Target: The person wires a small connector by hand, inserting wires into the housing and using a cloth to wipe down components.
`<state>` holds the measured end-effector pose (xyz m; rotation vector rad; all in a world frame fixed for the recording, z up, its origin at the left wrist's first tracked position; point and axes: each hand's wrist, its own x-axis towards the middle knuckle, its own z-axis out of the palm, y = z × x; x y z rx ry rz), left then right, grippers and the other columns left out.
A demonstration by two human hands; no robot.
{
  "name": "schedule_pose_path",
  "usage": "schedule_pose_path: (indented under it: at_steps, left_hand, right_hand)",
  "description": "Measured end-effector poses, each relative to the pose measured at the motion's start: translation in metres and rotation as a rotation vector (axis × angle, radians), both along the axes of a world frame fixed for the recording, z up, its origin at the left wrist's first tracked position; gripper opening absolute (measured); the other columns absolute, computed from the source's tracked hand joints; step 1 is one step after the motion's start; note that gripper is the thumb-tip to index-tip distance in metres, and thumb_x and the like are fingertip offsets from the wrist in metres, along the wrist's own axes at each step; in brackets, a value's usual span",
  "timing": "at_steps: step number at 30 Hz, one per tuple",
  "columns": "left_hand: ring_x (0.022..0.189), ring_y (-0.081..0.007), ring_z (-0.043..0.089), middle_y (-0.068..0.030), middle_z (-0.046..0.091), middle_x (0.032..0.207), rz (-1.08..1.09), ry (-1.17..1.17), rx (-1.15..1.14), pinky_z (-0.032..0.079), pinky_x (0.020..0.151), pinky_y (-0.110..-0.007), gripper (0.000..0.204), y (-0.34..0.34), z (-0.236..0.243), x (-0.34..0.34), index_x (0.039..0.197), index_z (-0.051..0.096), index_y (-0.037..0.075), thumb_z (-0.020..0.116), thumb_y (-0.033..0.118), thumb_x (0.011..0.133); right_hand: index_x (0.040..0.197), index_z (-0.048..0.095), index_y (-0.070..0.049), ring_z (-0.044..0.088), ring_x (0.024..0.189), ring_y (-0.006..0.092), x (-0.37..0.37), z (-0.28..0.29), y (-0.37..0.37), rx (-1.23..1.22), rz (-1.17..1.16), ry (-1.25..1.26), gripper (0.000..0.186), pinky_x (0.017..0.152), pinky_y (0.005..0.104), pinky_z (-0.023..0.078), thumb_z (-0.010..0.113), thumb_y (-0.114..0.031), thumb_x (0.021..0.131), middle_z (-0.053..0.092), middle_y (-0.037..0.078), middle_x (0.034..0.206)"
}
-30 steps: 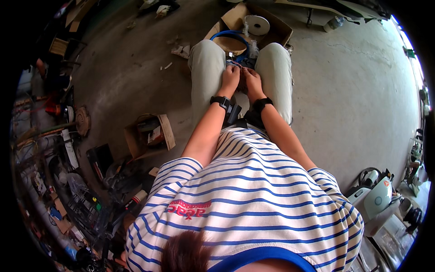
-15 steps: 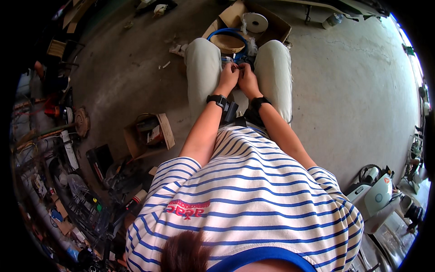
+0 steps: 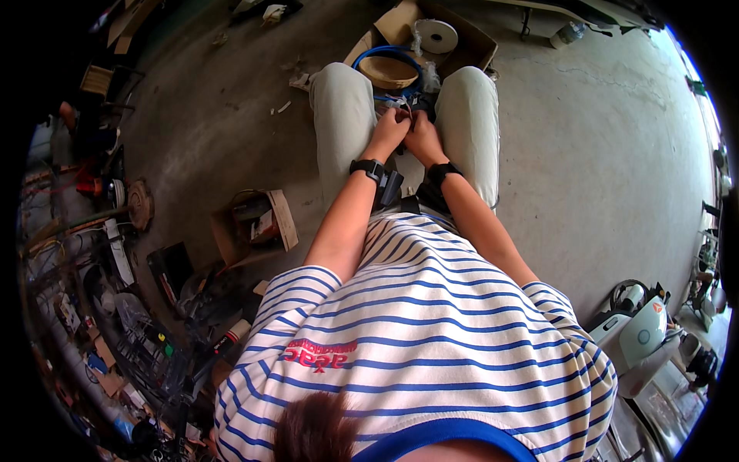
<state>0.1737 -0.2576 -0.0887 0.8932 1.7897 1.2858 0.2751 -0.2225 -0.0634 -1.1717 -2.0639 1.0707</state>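
Between my knees, my left hand [image 3: 387, 134] and my right hand [image 3: 423, 139] meet with bent fingers pinched close together. What they hold is small and mostly hidden by the fingers; thin pale strands [image 3: 398, 101] show just beyond the fingertips. Past them lies a coil of blue hose [image 3: 419, 75] with a round tan basket [image 3: 387, 72] within its loop. Crumpled clear plastic [image 3: 431, 78] rests beside the coil, and something dark sits close to my right fingertips.
An open cardboard box [image 3: 479, 48] holding a white spool [image 3: 437, 36] stands beyond my knees. Another carton [image 3: 282, 219] with items inside is on the concrete floor to my left. Cluttered tools and parts line the left side; a pale scooter [image 3: 643, 335] stands at lower right.
Both hands stay together, with their fingers slightly shifted. More of the pale strands shows beyond the fingertips now. My knees have spread a little.
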Motion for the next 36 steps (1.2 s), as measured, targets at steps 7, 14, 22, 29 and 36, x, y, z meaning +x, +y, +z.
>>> schedule_pose_path:
  at_steps: [7,14,22,29,36]
  left_hand:
    - [0.082,-0.0289,0.061,-0.0175,0.062,0.086,0.121,-0.068,-0.005,0.046,0.074,-0.034,0.027,0.007,-0.003,-0.001,0.092,0.054,-0.004,0.056,0.019,0.077]
    - [0.082,-0.0317,0.060,-0.0186,0.062,0.086,0.159,0.051,-0.015,0.046,0.072,-0.036,0.023,0.005,0.001,-0.001,0.093,0.053,-0.003,0.051,0.014,0.078]
    - [0.085,-0.0378,0.057,-0.0224,0.060,0.088,0.090,0.076,-0.021,0.045,0.074,-0.040,0.019,0.001,0.009,-0.004,0.090,0.053,-0.003,0.047,0.011,0.078]
    - [0.077,-0.0295,0.061,-0.0178,0.061,0.084,0.112,-0.093,0.040,0.047,0.069,-0.036,0.017,0.005,0.001,-0.008,0.086,0.055,-0.001,0.041,0.003,0.077]
    - [0.069,-0.0161,0.060,-0.0059,0.059,0.081,0.049,-0.411,0.104,0.050,0.063,-0.027,0.026,0.005,0.024,0.003,0.094,0.054,0.003,0.036,-0.003,0.078]
  right_hand:
    - [0.101,0.045,0.004,0.058,0.071,0.0238,-0.005,-0.002,0.006,-0.321,-0.106,0.259,0.028,0.060,0.0322,0.046,0.054,-0.011,0.079,0.059,0.016,0.084]
    - [0.102,0.045,-0.003,0.053,0.068,0.0096,0.002,0.006,0.012,-0.772,-0.215,0.585,0.023,0.058,0.0218,0.043,0.053,-0.011,0.082,0.055,0.003,0.080]
    - [0.095,0.046,-0.005,0.054,0.074,0.0096,-0.001,0.006,0.007,-0.752,-0.091,0.700,0.014,0.066,0.0217,0.044,0.050,-0.006,0.082,0.055,0.003,0.083]
    - [0.097,0.048,-0.003,0.053,0.075,0.0107,-0.002,0.006,0.009,-0.736,-0.158,0.578,0.017,0.068,0.0232,0.044,0.051,-0.005,0.080,0.055,0.005,0.087]
    - [0.093,0.050,-0.002,0.052,0.074,0.0095,0.007,-0.001,0.014,-0.662,-0.139,0.636,0.014,0.065,0.0222,0.044,0.053,-0.006,0.080,0.055,0.003,0.084]
